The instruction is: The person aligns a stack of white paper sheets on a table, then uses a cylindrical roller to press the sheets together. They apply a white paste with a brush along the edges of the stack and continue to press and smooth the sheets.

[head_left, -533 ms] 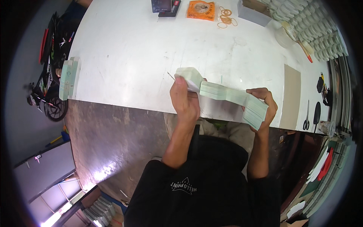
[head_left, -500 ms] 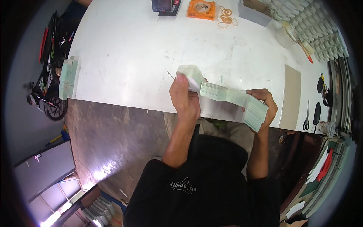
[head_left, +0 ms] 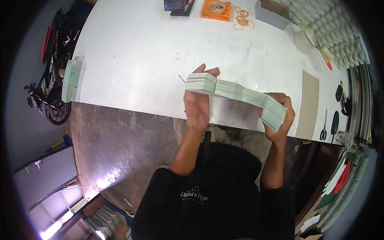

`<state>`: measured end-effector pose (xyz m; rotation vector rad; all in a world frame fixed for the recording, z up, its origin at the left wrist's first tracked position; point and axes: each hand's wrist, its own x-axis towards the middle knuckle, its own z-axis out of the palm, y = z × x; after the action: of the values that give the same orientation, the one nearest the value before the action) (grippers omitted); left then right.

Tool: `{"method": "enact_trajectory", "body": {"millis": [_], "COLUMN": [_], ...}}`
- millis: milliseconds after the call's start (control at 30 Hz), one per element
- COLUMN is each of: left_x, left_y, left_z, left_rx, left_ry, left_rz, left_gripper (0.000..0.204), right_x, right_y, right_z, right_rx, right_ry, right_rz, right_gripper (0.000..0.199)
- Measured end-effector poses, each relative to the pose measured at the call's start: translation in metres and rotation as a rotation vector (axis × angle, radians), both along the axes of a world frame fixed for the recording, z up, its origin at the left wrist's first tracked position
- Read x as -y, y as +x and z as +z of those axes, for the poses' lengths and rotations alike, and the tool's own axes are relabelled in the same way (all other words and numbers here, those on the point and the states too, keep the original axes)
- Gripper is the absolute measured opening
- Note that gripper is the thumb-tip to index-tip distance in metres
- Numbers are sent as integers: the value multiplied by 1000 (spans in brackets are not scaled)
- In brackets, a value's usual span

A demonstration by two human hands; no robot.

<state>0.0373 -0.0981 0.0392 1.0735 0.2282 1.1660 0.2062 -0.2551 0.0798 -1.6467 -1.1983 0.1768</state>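
Hands are gripping a long stack of pale-green cards [head_left: 236, 94] over the white table's [head_left: 132, 60] near edge, left hand [head_left: 198, 106] and right hand [head_left: 278, 116] clenching its ends, likely squaring it, needing even inward pressure.

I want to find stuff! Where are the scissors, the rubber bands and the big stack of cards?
scissors [head_left: 324, 129], head view, on the blades.
rubber bands [head_left: 242, 21], head view, on the middle loops.
stack of cards [head_left: 236, 90], head view, on its top edge between the hands.
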Motion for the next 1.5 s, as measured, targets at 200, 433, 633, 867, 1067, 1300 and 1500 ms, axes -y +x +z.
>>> {"method": "enact_trajectory", "body": {"millis": [200,433,633,867,1067,1300,1500], "left_x": [23,33,37,54,69,24,42], "left_y": [-1,11,12,14,8,-25,-3], "left_z": [-33,-42,-46,-52,-24,-1,16], "left_rx": [-149,-273,-286,-222,-528,-343,-603], "left_ry": [-133,-94,-49,-173,-87,-368,-154], "left_rz": [2,-47,11,109,214,-290,-63], "left_gripper": [66,65,63,50,22,23,26], "right_x": [7,9,4,2,-8,19,16], "right_y": [-5,3,-1,-4,-19,24,-5], "right_z": [6,-9,-8,-12,-12,46,31], "right_rx": [99,-38,22,100,73,-499,8], "right_ry": [-48,-101,-9,0,-94,-253,-433], "right_rz": [-91,-100,-71,-165,-479,-37,-409], "right_gripper": [62,53,44,45,42,42,44]}}
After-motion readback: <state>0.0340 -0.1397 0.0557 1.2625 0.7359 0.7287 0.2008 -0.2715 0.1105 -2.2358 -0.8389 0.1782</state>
